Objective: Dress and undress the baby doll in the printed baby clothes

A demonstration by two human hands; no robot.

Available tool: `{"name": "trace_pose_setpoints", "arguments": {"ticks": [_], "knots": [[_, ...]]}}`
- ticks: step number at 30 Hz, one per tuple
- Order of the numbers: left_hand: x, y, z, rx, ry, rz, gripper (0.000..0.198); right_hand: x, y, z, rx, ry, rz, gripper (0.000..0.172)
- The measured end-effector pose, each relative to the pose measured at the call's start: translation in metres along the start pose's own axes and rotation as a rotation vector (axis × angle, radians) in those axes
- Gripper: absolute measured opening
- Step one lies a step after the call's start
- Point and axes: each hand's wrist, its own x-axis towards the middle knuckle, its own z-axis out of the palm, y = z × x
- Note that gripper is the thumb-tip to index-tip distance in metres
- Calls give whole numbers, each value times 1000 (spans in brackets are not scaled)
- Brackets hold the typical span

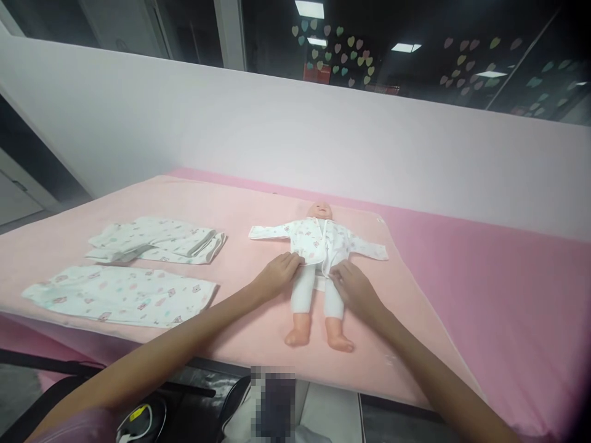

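Observation:
A baby doll [301, 329] lies on its back on the pink sheet, head toward the wall and bare feet toward me. It wears a white printed jacket [308, 237] with long sleeves spread to both sides, and white leggings [302, 292]. The jacket's front edges meet near the middle of the chest. My left hand [278, 274] pinches the lower hem on the left side. At the hem's right side, my right hand [351, 280] has its fingers closed on the jacket's front edge.
Folded printed baby clothes [157, 240] lie left of the doll, with flat printed baby trousers [124, 295] nearer me. A pale pink sheet [258, 344] covers the table over a darker pink cloth [521, 295]. Behind stands a white partition [295, 135].

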Motion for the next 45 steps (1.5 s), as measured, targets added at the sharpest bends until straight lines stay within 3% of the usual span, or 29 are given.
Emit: {"name": "trace_pose_setpoints", "arguments": {"ticks": [2,4,6,8,12,16,20,23,27,31,34,37,41,45], "knots": [[-7,-1,-5,61,-17,86,23,-6,-2,-7,25,-56,-53,21],[-19,-1,-10,97,-13,86,19,-16,1,-11,56,-72,-68,20],[-29,-1,-12,102,7,1,15,-27,8,-12,48,-2,-6,16],[-34,-2,-9,59,16,-130,26,-32,15,-9,21,59,119,16],[-20,-7,3,-95,-39,-334,20,-21,23,-3,-38,-30,256,19],[-15,-10,3,-116,-109,-353,18,-21,28,-8,-84,-41,179,22],[-33,-18,-21,-116,-202,-246,22,-49,46,-26,-131,-77,53,18],[-35,-44,-44,-143,-186,-232,29,-56,77,-47,-128,-39,88,27],[-5,-112,-57,-37,-62,-508,44,-18,147,-69,-180,201,381,40],[43,-173,-49,111,-191,-838,43,32,206,-66,-270,203,689,39],[64,-200,-43,99,-283,-895,38,48,228,-55,-270,191,740,29],[64,-217,-41,41,-311,-895,38,43,242,-48,-258,225,760,29],[47,-222,-40,18,-243,-904,42,28,248,-49,-237,296,799,37],[50,-200,-30,233,-43,-782,38,36,216,-48,-352,416,572,39]]}}
